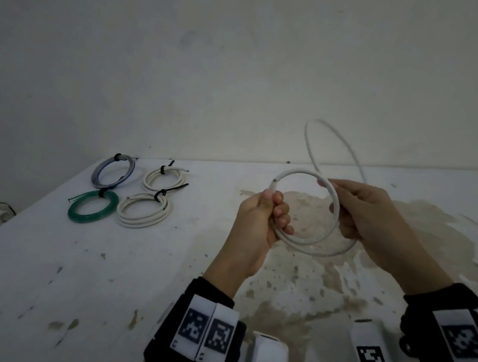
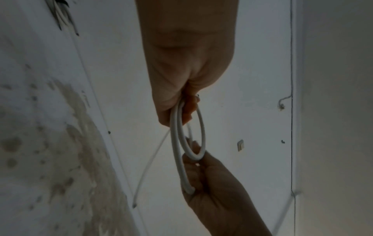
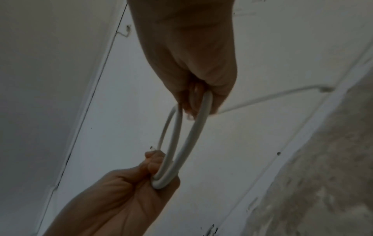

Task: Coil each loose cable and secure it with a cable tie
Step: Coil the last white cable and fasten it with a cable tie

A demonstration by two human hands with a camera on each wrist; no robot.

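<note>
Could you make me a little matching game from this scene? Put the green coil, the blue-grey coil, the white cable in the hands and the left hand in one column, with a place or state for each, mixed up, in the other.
Things:
1. green coil
2. blue-grey coil
3. white cable
4. left hand

Places or states:
A. grips the cable beside its cut end
B. half wound, tail still loose in the air
C. tied, at the back left of the group
D. tied, at the front left of the group

Pairs: 1-D, 2-C, 3-B, 4-A

White cable (image 1: 336,208) looks smooth matt plastic, prob. PVC; tabletop (image 1: 104,270) painted white, matt, stained & chipped.
</note>
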